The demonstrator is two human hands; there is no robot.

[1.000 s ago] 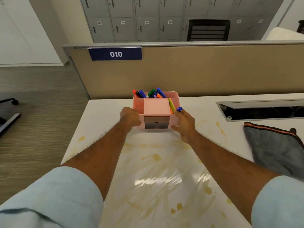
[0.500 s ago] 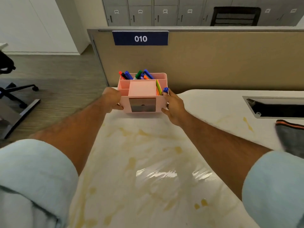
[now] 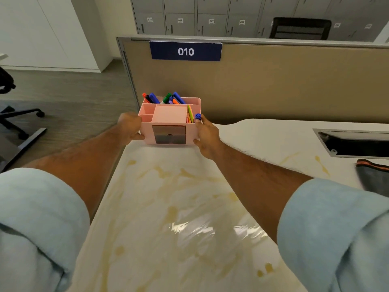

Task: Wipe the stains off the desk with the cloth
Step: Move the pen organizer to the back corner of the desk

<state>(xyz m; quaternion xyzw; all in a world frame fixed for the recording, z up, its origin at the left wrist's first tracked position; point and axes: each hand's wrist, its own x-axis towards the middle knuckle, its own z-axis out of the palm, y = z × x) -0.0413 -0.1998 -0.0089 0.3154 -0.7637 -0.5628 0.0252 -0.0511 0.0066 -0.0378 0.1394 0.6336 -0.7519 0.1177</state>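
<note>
A white desk (image 3: 263, 135) carries yellow-brown stains (image 3: 174, 194) smeared across its middle and front. A pink desk organiser (image 3: 169, 121) full of coloured markers sits at the desk's far left corner by the partition. My left hand (image 3: 130, 128) grips its left side and my right hand (image 3: 207, 133) grips its right side. The grey cloth (image 3: 373, 175) with an orange edge lies at the right border of the view, apart from both hands and partly cut off.
A tan partition (image 3: 273, 85) with a blue "010" sign (image 3: 185, 51) backs the desk. A cable slot (image 3: 355, 143) is cut into the desk at right. An office chair base (image 3: 19, 121) stands on the floor at left. Grey lockers line the far wall.
Both hands have carried the pink organiser leftward and away from me, from the desk's middle to its far left corner. The view has swung left, pushing the cloth toward the right edge.
</note>
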